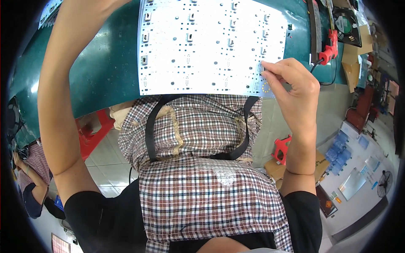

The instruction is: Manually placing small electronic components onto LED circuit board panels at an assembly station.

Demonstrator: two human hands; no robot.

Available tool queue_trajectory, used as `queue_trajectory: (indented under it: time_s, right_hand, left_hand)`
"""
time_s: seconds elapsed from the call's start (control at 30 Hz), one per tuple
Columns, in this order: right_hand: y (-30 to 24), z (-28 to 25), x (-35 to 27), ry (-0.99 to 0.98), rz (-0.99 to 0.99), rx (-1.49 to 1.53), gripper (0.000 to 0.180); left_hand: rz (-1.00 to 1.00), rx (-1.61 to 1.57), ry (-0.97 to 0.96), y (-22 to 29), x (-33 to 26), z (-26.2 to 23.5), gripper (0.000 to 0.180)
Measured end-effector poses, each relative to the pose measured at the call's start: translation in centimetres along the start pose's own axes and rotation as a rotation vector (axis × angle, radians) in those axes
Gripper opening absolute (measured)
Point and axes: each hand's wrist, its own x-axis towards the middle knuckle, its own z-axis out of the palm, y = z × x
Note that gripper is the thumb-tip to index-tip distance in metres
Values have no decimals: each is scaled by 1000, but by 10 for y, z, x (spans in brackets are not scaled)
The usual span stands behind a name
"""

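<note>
A white circuit board panel (206, 55) lies on the green tabletop, reaching its near edge. Rows of small slide switches (190, 37) sit on its upper part, while the spots along its near edge show bare pads. My right hand (291, 82) is over the board's right side, thumb and index finger pinched together at the lower end of the rightmost switch column. Whatever is between those fingertips is too small and covered to name. At the upper left, my left hand (103, 5) shows only its wrist and heel; its fingers are out of the picture.
Right of the board lie a red plug-like piece (330, 49) with a black cable, a black cooling fan (346, 26) and a cardboard box (351, 63). Red stools (95, 130) stand below the green table (101, 84). Another person's arm (36, 179) shows at far left.
</note>
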Motion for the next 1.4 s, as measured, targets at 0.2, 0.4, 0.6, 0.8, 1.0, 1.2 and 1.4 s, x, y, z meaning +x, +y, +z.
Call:
queue_trajectory:
  time_s: [0.2, 0.4, 0.6, 0.8, 1.0, 1.2, 1.4]
  right_hand:
    - [-7, -3, 1, -17, -47, -121, 21]
    - [-7, 2, 0, 51, -166, -237, 13]
    - [-7, 7, -3, 100, -228, -323, 11]
    - [-10, 7, 0, 77, -319, -409, 11]
    - [-6, -1, 6, 20, -234, -298, 13]
    - [-5, -7, 9, -41, -189, -265, 13]
    - [8, -30, 46, -20, -120, -62, 8]
  left_hand:
    - [-13, 86, -105, -25, -36, -23, 18]
    - [-23, 94, -78, -49, -58, -8, 23]
    - [197, 119, 89, -55, -68, -2, 20]
    - [244, 305, -23, -68, -67, -18, 21]
    - [163, 194, -62, -71, -60, -14, 21]
    - [186, 211, -31, -52, -59, -14, 16]
    - [248, 347, -28, -46, -62, -18, 12]
